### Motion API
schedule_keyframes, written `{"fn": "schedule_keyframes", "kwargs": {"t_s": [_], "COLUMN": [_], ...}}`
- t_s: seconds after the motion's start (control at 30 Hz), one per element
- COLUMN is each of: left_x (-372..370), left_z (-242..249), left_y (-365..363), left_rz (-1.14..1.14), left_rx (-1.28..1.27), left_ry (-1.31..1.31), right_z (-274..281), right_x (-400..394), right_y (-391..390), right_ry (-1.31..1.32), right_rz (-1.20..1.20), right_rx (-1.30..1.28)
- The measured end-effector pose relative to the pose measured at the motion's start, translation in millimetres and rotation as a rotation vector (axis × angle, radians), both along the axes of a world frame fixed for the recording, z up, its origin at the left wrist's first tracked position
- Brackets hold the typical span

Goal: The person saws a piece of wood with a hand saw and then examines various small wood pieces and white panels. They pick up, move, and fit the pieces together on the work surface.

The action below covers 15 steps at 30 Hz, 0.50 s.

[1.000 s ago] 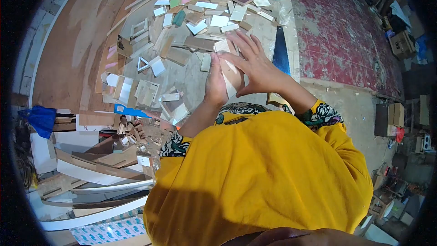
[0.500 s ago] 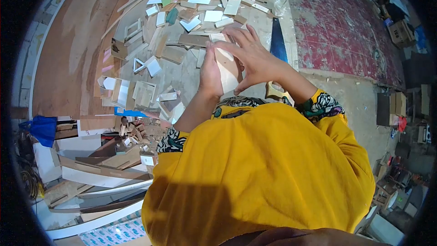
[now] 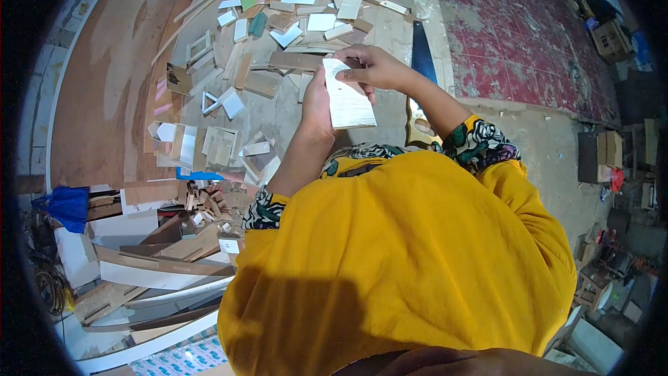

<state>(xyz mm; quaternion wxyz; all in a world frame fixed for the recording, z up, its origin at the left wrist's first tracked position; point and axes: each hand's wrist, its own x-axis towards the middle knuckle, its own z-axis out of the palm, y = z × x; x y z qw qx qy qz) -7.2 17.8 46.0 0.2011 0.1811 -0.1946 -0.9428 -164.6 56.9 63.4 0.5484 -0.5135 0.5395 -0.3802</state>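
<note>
A pale rectangular wooden piece (image 3: 350, 106) is held up in front of my chest, its bright face toward the camera. My left hand (image 3: 317, 108) grips its left edge, with the fingers mostly hidden behind it. On the upper right side, my right hand (image 3: 372, 69) holds the same piece, the thumb lying across its face and the other fingers partly behind. A handsaw (image 3: 422, 56) with a dark blue blade lies just right of my hands, its handle near my right forearm.
Many wood and white offcuts (image 3: 321, 22) lie scattered beyond my hands. Small box-like frames (image 3: 220, 145) stand at the left. A large brown board (image 3: 104, 69) spans the far left, with long curved strips (image 3: 163, 261) below. Red flooring (image 3: 508, 49) is at the right.
My right hand has closed from a spread pose onto the piece. The piece has turned, and its face now looks brighter and whiter.
</note>
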Motion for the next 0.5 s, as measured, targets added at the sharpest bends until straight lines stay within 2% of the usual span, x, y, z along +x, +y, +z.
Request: {"fn": "schedule_keyframes", "kwargs": {"t_s": [0.07,0.17,0.23,0.27,0.4,0.47,0.5], "left_x": [4,8,8,8,5,5,5], "left_z": [-3,0,13,12,15,22,26], "left_y": [-6,-9,-6,-7,-9,-7,-6], "left_rz": [0.013,0.054,0.126,0.124,0.122,0.149,0.195], "left_rx": [-0.004,-0.066,-0.012,-0.013,0.007,0.027,-0.022], "left_ry": [0.001,0.051,-0.079,-0.078,-0.014,0.012,-0.032], "right_z": [-20,-7,3,6,-2,-5,6], "right_x": [-5,-7,-6,-6,-5,1,6], "right_y": [-7,1,3,3,3,10,16], "right_ry": [0.165,0.302,0.299,0.297,0.268,0.689,0.69], "right_rz": [0.031,0.12,0.143,0.161,0.142,-0.01,-0.005], "right_rx": [-0.388,-0.485,-0.421,-0.359,-0.416,-0.774,-0.779]}}
